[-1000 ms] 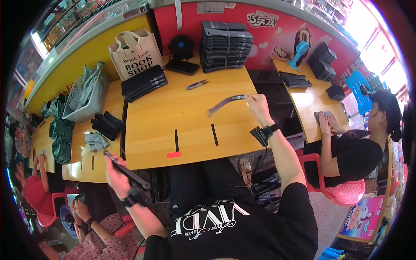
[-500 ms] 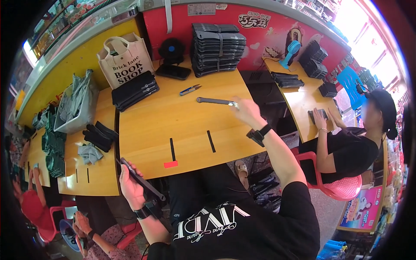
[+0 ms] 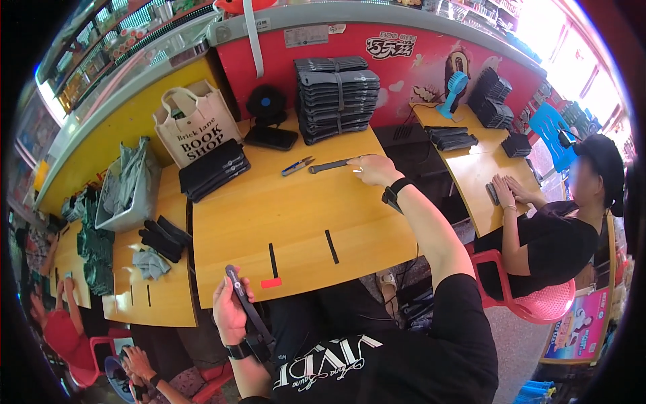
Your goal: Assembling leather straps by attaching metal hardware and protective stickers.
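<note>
My left hand (image 3: 231, 306) is closed around a long dark grey strap (image 3: 247, 304) at the table's near left edge, the strap hanging down toward my lap. Further away, my right hand (image 3: 377, 170) has its fingers closed over the right end of a second dark grey strap (image 3: 330, 165), which lies on the yellow tabletop (image 3: 303, 215). A small whitish bit shows at those fingertips; what it is I cannot make out. Just left of this strap rest blue-handled thread snips (image 3: 297, 166).
Behind stand a tall bound stack of grey folded pieces (image 3: 336, 101), a black fan (image 3: 266, 104), a phone (image 3: 271, 138), a dark folded pile (image 3: 214, 170) and a canvas bag (image 3: 195, 124). Black tape strips (image 3: 272, 260) mark the table. A co-worker (image 3: 558, 215) sits at the right.
My head view has shifted. The left hand has come rightward with its strap. The strap under my right hand has slid a little farther back, nearer the snips.
</note>
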